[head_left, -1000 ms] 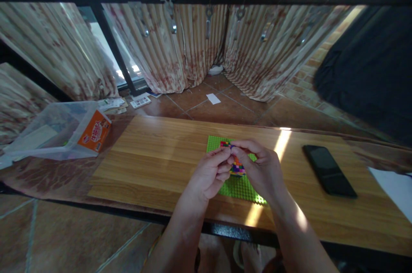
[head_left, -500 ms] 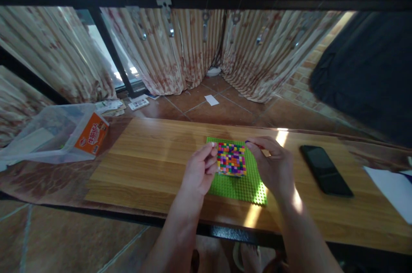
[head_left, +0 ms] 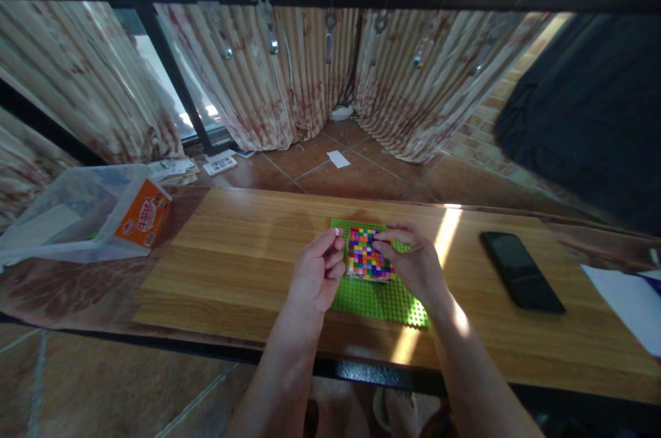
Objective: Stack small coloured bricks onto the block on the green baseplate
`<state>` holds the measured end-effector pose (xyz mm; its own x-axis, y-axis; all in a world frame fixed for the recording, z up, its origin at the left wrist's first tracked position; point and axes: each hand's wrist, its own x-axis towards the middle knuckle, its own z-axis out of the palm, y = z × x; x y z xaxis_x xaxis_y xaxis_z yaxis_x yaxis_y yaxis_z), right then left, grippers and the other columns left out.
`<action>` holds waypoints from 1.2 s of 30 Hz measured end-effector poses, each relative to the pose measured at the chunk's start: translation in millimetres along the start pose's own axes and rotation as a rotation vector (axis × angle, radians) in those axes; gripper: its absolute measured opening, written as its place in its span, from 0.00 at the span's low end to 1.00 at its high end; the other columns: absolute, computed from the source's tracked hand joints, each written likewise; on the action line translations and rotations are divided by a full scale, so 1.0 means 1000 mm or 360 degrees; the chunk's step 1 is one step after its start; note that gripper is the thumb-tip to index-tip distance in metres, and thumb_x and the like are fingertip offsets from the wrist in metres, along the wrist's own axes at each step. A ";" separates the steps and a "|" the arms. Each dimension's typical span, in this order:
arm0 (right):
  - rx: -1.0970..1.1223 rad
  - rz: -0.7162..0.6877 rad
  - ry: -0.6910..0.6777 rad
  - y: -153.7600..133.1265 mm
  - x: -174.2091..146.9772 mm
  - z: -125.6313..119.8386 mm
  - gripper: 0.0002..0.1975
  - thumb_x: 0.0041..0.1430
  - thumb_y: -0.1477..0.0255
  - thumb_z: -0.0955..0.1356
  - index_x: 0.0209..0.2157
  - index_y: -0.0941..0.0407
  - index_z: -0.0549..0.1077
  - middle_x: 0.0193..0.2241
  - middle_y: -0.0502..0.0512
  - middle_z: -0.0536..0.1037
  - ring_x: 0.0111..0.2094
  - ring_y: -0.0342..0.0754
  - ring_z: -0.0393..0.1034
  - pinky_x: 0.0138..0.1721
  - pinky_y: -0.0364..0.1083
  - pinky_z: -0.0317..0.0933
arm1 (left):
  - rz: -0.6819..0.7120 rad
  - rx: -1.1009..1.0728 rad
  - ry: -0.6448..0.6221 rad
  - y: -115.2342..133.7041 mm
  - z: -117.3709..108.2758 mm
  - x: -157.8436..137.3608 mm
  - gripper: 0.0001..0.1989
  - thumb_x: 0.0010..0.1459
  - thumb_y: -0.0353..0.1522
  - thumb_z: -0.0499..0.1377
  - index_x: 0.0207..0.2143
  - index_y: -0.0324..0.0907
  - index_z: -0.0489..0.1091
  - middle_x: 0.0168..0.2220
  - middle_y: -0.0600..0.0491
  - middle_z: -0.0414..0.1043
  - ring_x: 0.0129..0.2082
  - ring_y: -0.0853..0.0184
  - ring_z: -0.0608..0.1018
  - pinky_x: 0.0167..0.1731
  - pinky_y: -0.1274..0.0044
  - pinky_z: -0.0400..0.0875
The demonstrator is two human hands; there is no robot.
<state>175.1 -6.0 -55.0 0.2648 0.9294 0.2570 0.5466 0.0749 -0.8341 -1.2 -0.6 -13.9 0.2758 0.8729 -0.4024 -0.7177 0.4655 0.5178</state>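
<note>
A square block of multicoloured small bricks [head_left: 365, 257] stands on a green studded baseplate [head_left: 385, 301] at the middle of the wooden table [head_left: 242, 259]. My left hand [head_left: 316, 274] hovers just left of the block, thumb and forefinger pinched on what looks like a tiny white piece [head_left: 338, 233]. My right hand [head_left: 416, 264] comes in from the right, its pinched fingertips resting on the block's top far edge. A small dark brick seems to sit between those fingertips, mostly hidden.
A black phone [head_left: 519, 271] lies flat on the table to the right, with a white sheet [head_left: 627, 304] beyond it at the right edge. A clear plastic bag with an orange box [head_left: 142, 214] lies at the far left. A black rail and curtains stand behind the table.
Both hands first covered the block, then drew apart to show its top. My right hand, pinching a small brick, has now come back left onto the block's top; my left hand has barely moved.
</note>
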 end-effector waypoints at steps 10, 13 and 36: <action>0.0469 0.0390 -0.0139 -0.002 0.004 0.007 0.14 0.44 0.65 0.73 0.34 0.55 0.77 0.31 0.53 0.78 0.33 0.48 0.72 0.37 0.51 0.67 | -0.0029 -0.0010 0.0006 0.001 0.000 0.000 0.08 0.47 0.28 0.64 0.30 0.35 0.68 0.21 0.60 0.62 0.13 0.84 0.52 0.11 0.87 0.43; 0.0735 0.0522 -0.0194 0.000 0.005 0.010 0.18 0.40 0.64 0.75 0.34 0.56 0.76 0.27 0.51 0.77 0.27 0.46 0.71 0.30 0.48 0.68 | -0.0032 -0.0006 0.0018 0.001 0.000 -0.001 0.09 0.47 0.28 0.65 0.30 0.35 0.68 0.21 0.60 0.62 0.13 0.84 0.52 0.11 0.87 0.43; 0.0485 -0.0230 -0.0138 -0.026 -0.003 -0.019 0.09 0.57 0.68 0.67 0.39 0.49 0.77 0.40 0.52 0.77 0.43 0.47 0.71 0.47 0.51 0.64 | -0.0083 0.0413 -0.0131 -0.016 0.011 -0.003 0.13 0.46 0.35 0.67 0.26 0.35 0.68 0.20 0.60 0.60 0.13 0.85 0.51 0.12 0.86 0.38</action>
<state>174.8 -18.1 -24.7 0.1266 0.9275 0.3518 0.3076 0.3004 -0.9029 17.0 -8.9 -12.7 0.3664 0.8509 -0.3764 -0.5165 0.5225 0.6784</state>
